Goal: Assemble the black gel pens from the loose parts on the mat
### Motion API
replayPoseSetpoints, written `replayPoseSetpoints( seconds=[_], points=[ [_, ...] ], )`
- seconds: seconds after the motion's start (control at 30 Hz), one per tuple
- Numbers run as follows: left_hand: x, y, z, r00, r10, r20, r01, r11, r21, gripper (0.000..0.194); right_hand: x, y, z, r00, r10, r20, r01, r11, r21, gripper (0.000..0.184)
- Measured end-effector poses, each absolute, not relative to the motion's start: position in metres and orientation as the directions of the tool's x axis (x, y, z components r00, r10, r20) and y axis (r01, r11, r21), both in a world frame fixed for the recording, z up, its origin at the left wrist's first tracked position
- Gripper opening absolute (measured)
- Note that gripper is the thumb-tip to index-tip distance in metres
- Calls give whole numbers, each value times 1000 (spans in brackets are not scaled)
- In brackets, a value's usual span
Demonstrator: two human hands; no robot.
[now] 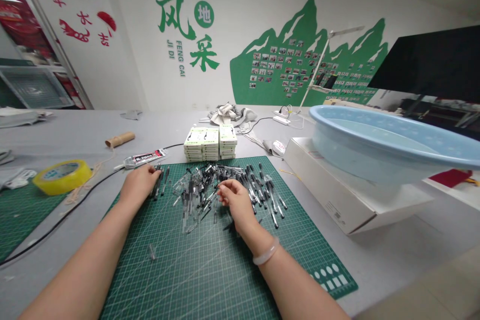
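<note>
My left hand (138,183) rests at the left edge of the green cutting mat (180,275), its fingers closed on a dark pen beside a short row of black pens (165,180). In the middle, my right hand (237,203) hovers over a loose pile of clear and black pens (193,192), with thumb and fingertips pinched together. Whatever they hold is too small to make out. A white bracelet (267,252) circles my right wrist. Alone on the mat, nearer me, lies a small clear plastic piece (151,252).
Stacked small boxes (202,144) stand behind the pens. To the right, a blue basin (356,145) sits on a white carton (330,185). Yellow tape (62,177), a black cable (56,227), a plastic packet (144,158) and a brown tube (120,139) lie on the left.
</note>
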State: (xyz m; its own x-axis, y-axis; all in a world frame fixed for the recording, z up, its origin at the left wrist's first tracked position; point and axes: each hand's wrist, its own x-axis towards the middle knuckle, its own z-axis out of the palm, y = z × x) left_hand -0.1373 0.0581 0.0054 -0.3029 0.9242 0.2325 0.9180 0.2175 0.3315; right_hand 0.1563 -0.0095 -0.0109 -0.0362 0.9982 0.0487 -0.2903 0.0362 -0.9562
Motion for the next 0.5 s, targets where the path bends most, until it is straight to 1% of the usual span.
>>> replayPoseSetpoints(
  seconds=[0.07,0.13,0.37,0.5],
  points=[
    [-134,59,1,-283,933,223,943,228,244,39,157,-10,-11,-43,997,59,-279,45,-959,16],
    [-126,60,-1,-276,938,208,951,234,203,40,157,-10,-10,-48,997,68,-271,53,-961,15],
    [-112,59,0,-262,947,186,961,239,137,39,158,-9,-9,-43,996,81,-272,67,-960,12],
    [-111,56,-1,-270,948,171,959,250,132,41,159,-9,-9,-39,996,86,-269,73,-960,12]
  ],
)
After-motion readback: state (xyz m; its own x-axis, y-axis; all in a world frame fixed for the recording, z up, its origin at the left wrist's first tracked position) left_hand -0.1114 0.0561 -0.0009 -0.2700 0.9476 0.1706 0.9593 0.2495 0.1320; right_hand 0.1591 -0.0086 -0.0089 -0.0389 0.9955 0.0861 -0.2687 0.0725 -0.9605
